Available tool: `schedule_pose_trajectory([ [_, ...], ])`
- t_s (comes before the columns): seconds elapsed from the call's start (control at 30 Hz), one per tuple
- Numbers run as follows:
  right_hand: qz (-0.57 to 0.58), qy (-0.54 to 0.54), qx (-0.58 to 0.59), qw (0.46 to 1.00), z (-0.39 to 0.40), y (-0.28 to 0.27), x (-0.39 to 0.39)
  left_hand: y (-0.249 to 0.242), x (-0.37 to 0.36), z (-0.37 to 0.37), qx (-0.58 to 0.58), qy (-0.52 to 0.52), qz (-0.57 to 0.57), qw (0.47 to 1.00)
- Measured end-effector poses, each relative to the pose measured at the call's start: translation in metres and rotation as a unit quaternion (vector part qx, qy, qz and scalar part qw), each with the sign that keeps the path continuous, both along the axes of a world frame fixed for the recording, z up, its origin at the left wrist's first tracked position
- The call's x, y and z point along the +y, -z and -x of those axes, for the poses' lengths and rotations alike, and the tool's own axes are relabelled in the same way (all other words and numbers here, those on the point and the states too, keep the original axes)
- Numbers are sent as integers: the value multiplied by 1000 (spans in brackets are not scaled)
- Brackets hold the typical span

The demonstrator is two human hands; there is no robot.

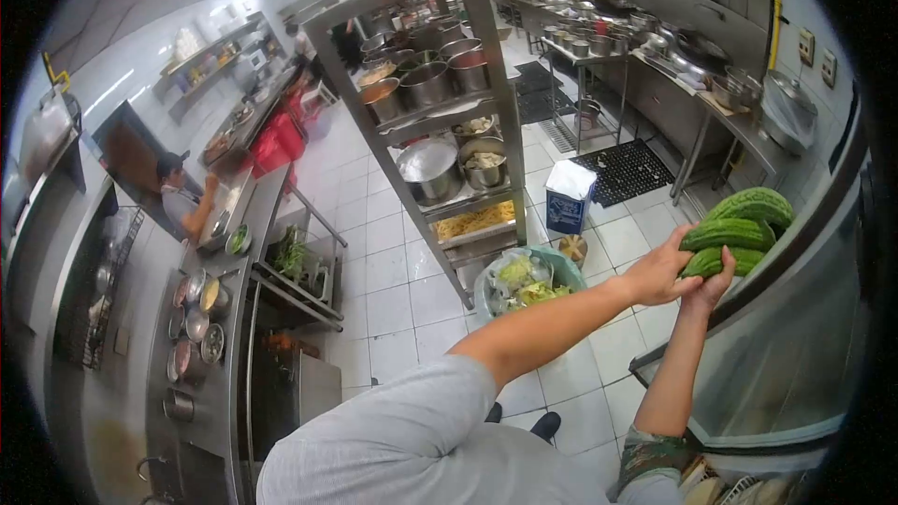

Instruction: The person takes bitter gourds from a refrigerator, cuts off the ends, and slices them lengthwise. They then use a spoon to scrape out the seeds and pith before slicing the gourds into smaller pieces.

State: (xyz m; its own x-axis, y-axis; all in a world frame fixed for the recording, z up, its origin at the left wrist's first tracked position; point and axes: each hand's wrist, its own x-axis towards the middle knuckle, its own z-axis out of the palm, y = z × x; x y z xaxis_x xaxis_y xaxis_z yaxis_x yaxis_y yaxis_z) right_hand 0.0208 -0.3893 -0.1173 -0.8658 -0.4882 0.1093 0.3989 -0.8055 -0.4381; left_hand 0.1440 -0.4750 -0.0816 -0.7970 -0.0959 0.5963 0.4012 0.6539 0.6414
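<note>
A: What do the two hands hold?

B: Both hands hold a small stack of bitter gourds (739,229), green and bumpy, lifted in the air at the right side of the view. The left hand (659,273) has its grip closed on the stack from the side. The right hand (708,292) supports the lowest gourd from below, with the fingers curled around it.

A: Do the gourds rest on something?

B: No, they only touch the hands. Just beside them, to the right, is a steel door (795,346) with a shiny surface.

A: What is under the arms?

B: The white tiled floor (393,299). On it stands a green bin (524,282) full of vegetable scraps, near the foot of a tall steel rack (449,93) which carries pots and trays.

A: And at the left?

B: A long steel bench (224,355) with small bowls near its left edge. Another person (180,196) works at its far end.
</note>
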Motion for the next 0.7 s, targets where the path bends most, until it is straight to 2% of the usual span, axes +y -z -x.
schedule_pose_trajectory([
  [0.1, 22, -42, 2, 999, -19, 3, 10, -10, 2, -24, -41, 18, -15, 999],
  [0.13, 18, -52, 26, 998, -38, 1, 10, -7, -1, -36, -30, 32, -17, 999],
  [0.17, -23, -14, 18, 999, -53, 8, 16, 4, 0, -49, -16, 45, -20, 999],
  [0.23, -21, -27, 49, 998, -86, 30, 31, 25, 1, -80, -2, 64, 0, 998],
  [0.27, -37, -13, 51, 998, -115, 26, 38, 27, 1, -96, 37, 100, -11, 994],
  [0.33, -13, -76, 109, 991, -154, 39, 59, 28, 3, -141, 12, 152, -83, 985],
  [0.37, -45, -63, 72, 994, -186, 36, 57, 46, 3, -156, 58, 148, -83, 984],
  [0.4, -80, -46, 36, 995, -217, 35, 54, 41, -7, -187, -28, 174, -138, 975],
  [0.47, -127, -167, 101, 972, -252, 47, 45, 52, -25, -240, -50, 156, -179, 970],
  [0.5, -107, -129, 36, 985, -290, 49, 15, 58, -39, -270, -57, 125, -171, 976],
  [0.6, -198, -198, 155, 947, -359, 55, -44, 80, -85, -372, -63, 17, -143, 988],
  [0.7, -172, -258, 153, 938, -442, 64, -111, 58, -135, -477, -75, -72, -137, 985],
])
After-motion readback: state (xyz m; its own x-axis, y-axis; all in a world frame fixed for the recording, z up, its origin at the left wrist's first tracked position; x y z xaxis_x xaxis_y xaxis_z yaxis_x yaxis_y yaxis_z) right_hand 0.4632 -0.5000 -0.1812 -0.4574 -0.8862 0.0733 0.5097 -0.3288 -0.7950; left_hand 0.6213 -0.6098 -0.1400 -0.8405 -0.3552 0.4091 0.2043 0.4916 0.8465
